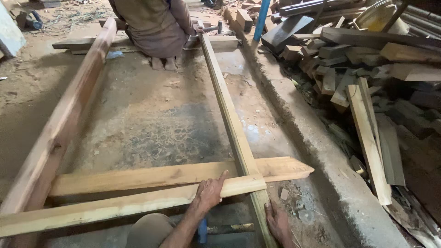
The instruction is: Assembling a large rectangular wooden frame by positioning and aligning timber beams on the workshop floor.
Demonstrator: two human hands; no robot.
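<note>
My left hand [209, 193] lies palm down on a long pale wooden plank [119, 205] that runs across the floor frame, fingers spread and pointing right. My right hand [278, 224] rests flat on the near end of a long narrow wooden rail [227, 105], which runs away from me. Under the plank lies a second board with a pointed right end [285, 168]. A thick beam [64, 119] forms the left side of the frame. A hammer with a blue and dark handle [220, 228] lies on the floor between my arms.
Another person [156, 27] squats at the far end of the frame, holding a hammer [212, 28]. A heap of timber offcuts [367, 78] fills the right side beyond a concrete curb [317, 151]. A blue pole [262, 18] stands at the back.
</note>
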